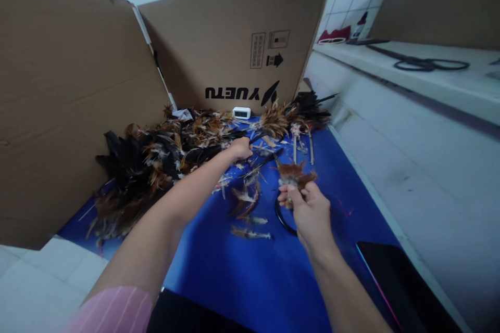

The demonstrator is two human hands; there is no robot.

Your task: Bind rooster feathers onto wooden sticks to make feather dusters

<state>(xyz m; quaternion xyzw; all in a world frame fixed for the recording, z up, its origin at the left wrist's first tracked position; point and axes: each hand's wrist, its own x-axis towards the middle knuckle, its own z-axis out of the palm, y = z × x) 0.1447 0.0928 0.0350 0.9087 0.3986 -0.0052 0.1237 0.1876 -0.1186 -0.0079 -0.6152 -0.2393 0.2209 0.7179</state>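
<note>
Blue-covered table [242,276], screened at the back and left by upright cardboard panels [234,36].

Item: feather heap [156,161], brown and black, spread along the far left of the table up to the cardboard, with a second clump [289,114] at the far right corner.

Item: small feather bundle [294,173], brown, held up near the middle of the table, just above a dark ring [282,221] lying on the blue surface.

Item: loose single feathers [248,203], scattered between our two hands.

Item: small white clock [241,112], standing against the back panel.

Item: scissors [429,64], on the white ledge to the right, well apart from the work.

Risks, as we judge them: the bundle is thin and light, so a slack pinch could let its feathers fan out or drop among the loose ones. A pull at the heap may drag several tangled feathers along, or sweep litter toward the clock.

Fingers: our left hand [240,148] is reached out to the edge of the heap, fingers curled shut on a dark feather or quill there; which one, we cannot tell. Our right hand [308,210] has its fingers pinched narrow on the base of the bundle, plumes pointing away from us.
</note>
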